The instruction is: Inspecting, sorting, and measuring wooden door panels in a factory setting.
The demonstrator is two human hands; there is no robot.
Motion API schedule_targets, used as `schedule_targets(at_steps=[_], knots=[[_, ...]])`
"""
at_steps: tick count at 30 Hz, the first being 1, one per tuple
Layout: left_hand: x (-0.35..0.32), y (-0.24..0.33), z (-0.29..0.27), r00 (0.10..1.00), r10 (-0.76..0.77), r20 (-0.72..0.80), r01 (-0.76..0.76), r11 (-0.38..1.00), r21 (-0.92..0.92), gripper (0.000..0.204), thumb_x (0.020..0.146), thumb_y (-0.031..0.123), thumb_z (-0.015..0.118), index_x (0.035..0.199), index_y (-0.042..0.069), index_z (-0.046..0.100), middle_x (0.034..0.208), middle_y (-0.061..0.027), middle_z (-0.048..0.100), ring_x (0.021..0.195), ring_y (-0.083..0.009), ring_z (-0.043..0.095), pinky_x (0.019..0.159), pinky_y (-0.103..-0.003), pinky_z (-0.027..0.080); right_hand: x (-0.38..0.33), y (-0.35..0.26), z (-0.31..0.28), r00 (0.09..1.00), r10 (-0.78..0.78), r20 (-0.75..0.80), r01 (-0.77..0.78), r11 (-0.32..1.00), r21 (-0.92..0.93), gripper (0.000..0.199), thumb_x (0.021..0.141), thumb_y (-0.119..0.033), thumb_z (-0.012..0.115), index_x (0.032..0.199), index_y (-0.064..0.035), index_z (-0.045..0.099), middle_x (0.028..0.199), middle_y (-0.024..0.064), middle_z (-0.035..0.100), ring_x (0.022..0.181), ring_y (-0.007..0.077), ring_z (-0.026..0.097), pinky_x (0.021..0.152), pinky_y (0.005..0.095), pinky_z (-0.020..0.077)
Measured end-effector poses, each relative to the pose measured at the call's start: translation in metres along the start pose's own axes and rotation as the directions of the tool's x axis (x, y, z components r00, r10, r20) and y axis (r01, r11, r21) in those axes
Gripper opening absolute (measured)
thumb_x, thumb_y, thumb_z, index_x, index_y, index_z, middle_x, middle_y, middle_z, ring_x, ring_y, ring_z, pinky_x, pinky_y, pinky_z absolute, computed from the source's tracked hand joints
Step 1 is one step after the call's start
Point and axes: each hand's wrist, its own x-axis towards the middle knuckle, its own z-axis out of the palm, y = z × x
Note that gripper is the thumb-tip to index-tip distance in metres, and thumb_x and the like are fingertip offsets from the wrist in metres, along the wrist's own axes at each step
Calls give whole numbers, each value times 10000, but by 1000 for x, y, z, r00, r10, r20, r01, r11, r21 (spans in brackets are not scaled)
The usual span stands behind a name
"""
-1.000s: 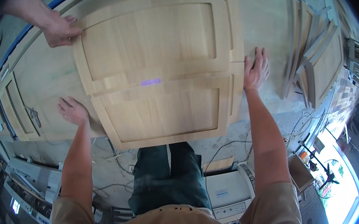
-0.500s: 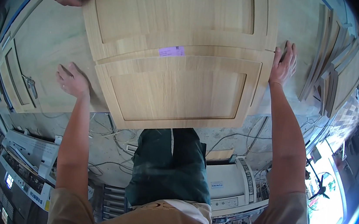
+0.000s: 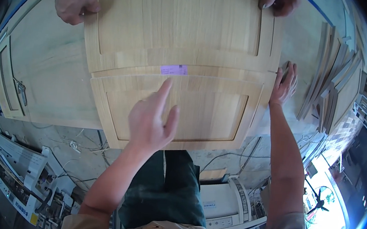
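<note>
Two framed light-wood cabinet door panels lie before me, a far panel (image 3: pixel 180 20) and a near panel (image 3: pixel 210 113), stacked over further pale wood. A pink-purple label (image 3: pixel 174 69) sticks to the strip showing between them. Above the near panel hovers my left hand (image 3: pixel 150 120), index finger stretched toward the label and thumb apart, holding nothing. At the stack's right edge, my right hand (image 3: pixel 284 87) rests with fingers extended. Another person's hands hold the far panel's sides: one hand (image 3: pixel 75 0) at the left, one hand (image 3: pixel 281 1) at the right.
The pale worktop (image 3: pixel 63 66) spreads under the stack. Several thin boards and frames (image 3: pixel 338 86) lean together at the right. A framed door (image 3: pixel 5 82) with a metal fitting (image 3: pixel 22 91) lies at the left. Cables and a white machine (image 3: pixel 223 203) are below.
My left hand has come off the worktop at the left and moved over the near panel, index finger extended. The other person's right-side hand has come into view. My right hand stays beside the stack.
</note>
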Motion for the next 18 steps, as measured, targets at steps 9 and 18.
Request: schedule_targets(at_steps=[9, 18], knots=[[25, 34, 14, 952, -187, 244, 147, 974, 173, 734, 927, 280, 670, 1524, -36, 383, 594, -78, 615, 519, -286, 633, 502, -398, 481, 1, -1, -6, 999, 37, 38, -38, 999, 16, 556, 1009, -463, 555, 1503, -215, 495, 1579, 98, 457, 1452, 331, 416, 1177, 512, 303], [30, 38, 17, 955, -189, 227, 149, 972, 183, 770, 926, 281, 670, 1537, -59, 350, 554, -70, 604, 496, -275, 622, 486, -392, 469, 2, 0, -5, 998, 43, 39, -43, 999, 11, 552, 1006, -465, 561, 1496, -216, 504, 1572, 87, 463, 1457, 316, 412, 1178, 503, 306]])
